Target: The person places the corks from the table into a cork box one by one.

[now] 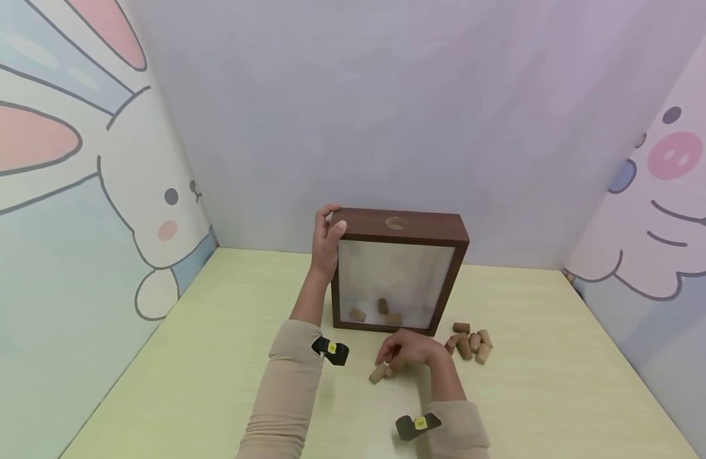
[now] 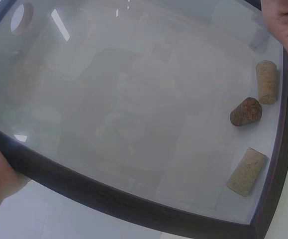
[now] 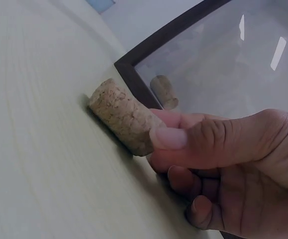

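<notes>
A dark brown wooden shadow box (image 1: 401, 223) with a clear front stands upright, a round hole in its top. My left hand (image 1: 325, 245) grips its upper left corner, thumb on the top face. Behind the clear front, three corks lie along the bottom: a pale cork (image 2: 246, 172), a darker cork (image 2: 245, 111) and another pale cork (image 2: 267, 82). In front of the box, my right hand (image 1: 413, 349) pinches a light cork (image 3: 126, 117) by one end between thumb and index finger. That cork is tilted, close over the table, its far end pointing away from the fingertips.
Several loose corks (image 1: 475, 343) lie in a pile on the pale yellow table (image 1: 559, 382), right of the box's lower right corner. A plain back wall (image 1: 399, 127) rises behind the box, with cartoon-printed panels on the left and right sides.
</notes>
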Demonstrator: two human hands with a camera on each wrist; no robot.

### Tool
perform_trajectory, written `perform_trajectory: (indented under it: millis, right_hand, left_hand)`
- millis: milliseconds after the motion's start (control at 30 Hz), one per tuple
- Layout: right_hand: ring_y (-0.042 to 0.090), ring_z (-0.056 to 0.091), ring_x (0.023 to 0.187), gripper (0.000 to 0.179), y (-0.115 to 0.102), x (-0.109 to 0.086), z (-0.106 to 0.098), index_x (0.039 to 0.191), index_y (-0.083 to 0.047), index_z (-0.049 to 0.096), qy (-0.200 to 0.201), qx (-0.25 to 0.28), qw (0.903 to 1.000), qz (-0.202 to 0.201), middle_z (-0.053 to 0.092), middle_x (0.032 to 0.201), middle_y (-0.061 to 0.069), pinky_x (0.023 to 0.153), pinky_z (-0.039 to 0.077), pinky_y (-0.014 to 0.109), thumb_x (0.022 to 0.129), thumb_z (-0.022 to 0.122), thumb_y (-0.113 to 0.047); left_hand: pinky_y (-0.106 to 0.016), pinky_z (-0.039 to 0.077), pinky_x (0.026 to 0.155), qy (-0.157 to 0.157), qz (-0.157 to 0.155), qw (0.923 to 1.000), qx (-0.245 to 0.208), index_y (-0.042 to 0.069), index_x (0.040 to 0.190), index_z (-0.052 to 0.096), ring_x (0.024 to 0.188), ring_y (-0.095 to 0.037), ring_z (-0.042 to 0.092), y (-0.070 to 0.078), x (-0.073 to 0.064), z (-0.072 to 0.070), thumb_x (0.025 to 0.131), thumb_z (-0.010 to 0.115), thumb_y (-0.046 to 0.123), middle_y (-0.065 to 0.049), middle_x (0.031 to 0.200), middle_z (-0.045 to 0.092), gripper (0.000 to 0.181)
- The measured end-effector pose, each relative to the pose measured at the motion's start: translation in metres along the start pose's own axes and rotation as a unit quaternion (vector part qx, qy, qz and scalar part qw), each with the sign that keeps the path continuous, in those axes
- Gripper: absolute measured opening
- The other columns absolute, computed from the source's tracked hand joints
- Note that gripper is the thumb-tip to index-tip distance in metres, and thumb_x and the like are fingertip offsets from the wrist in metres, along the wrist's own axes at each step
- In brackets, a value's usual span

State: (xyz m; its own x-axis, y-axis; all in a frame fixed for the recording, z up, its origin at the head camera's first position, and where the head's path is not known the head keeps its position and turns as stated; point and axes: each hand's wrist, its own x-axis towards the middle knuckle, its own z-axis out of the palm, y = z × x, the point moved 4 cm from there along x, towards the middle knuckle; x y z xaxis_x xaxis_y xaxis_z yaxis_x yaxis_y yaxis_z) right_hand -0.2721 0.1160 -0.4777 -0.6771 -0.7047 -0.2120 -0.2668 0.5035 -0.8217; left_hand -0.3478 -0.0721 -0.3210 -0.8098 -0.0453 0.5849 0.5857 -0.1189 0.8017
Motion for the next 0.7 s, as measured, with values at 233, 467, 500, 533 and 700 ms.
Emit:
perform_trajectory:
  millis: [233,467,500,533,700]
  right_hand:
    - [0.011,0.049,0.068,0.02,-0.002,-0.003,0.0,0.088,-0.009,0.072,0.012,-0.003,0.9999,-0.005,0.059,0.074,-0.002,0.062,0.039,0.027,0.07,0.077,-0.004]
    - [0.01,0.052,0.07,0.02,-0.001,-0.006,0.0,0.089,-0.01,0.072,0.014,0.001,0.9997,-0.02,0.061,0.076,-0.004,0.063,0.041,0.026,0.07,0.077,-0.006]
    - [0.01,0.052,0.07,0.02,-0.001,-0.007,-0.001,0.09,-0.01,0.072,0.015,0.0,0.9997,-0.021,0.061,0.076,-0.004,0.064,0.041,0.026,0.071,0.076,-0.007]
    - [0.01,0.053,0.071,0.019,-0.001,-0.007,-0.001,0.09,-0.01,0.072,0.017,0.002,0.9996,-0.023,0.062,0.077,-0.004,0.064,0.042,0.026,0.071,0.076,-0.007]
    - [0.014,0.056,0.076,0.018,0.002,-0.013,-0.006,0.091,-0.009,0.07,0.031,0.038,0.9987,-0.011,0.064,0.081,-0.001,0.067,0.044,0.03,0.073,0.075,-0.008]
  left_hand:
    - [-0.032,0.029,0.079,-0.003,-0.01,0.9999,-0.008,0.003,0.13,0.037,0.091,-0.014,0.033,0.0,0.001,-0.001,0.082,0.05,0.037,-0.006,0.125,0.034,0.06]
    - [-0.033,0.028,0.079,-0.01,-0.013,0.9997,-0.015,-0.003,0.131,0.033,0.091,-0.015,0.033,-0.001,0.0,-0.001,0.084,0.047,0.025,-0.012,0.126,0.033,0.057]
    - [-0.033,0.028,0.079,-0.009,-0.012,0.9998,-0.015,-0.002,0.132,0.034,0.09,-0.015,0.033,-0.001,0.0,0.0,0.084,0.047,0.026,-0.012,0.125,0.034,0.057]
    - [-0.033,0.028,0.079,-0.008,-0.013,0.9998,-0.014,-0.002,0.132,0.034,0.091,-0.015,0.033,-0.001,0.0,-0.001,0.084,0.047,0.027,-0.011,0.126,0.034,0.058]
    - [-0.033,0.028,0.08,-0.004,-0.013,0.9999,-0.005,0.001,0.131,0.035,0.091,-0.014,0.033,0.0,0.0,0.0,0.082,0.049,0.037,-0.007,0.124,0.035,0.062]
